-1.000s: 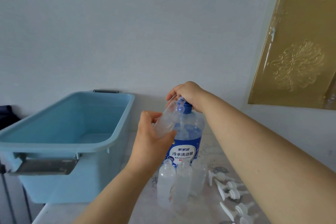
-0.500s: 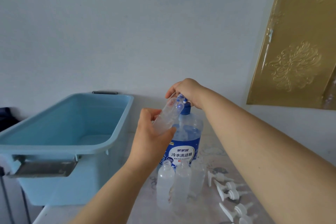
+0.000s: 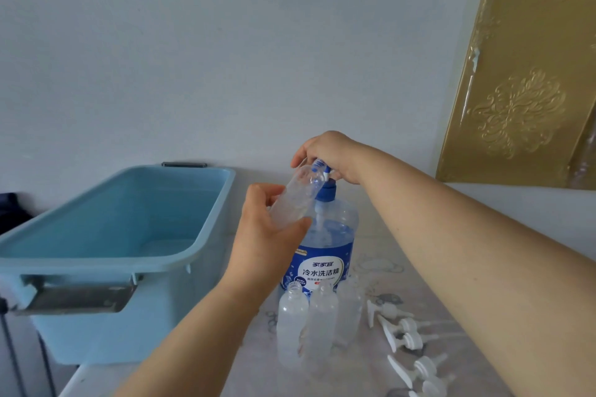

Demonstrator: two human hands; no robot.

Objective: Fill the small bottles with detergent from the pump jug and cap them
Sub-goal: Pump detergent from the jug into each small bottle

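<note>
Clear small bottle tilted, mouth at blue pump jug spout.
Fingers of left hand curl round it; right hand fingers curl over pump head.

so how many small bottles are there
4 small bottles. One is tilted in the left hand at the pump jug's nozzle; three stand side by side in front of the jug. Others may be hidden behind the arms.

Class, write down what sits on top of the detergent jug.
A blue pump tops the jug. The right hand grips it, covering most of its head. The left hand holds a small bottle tilted at the spout.
</note>
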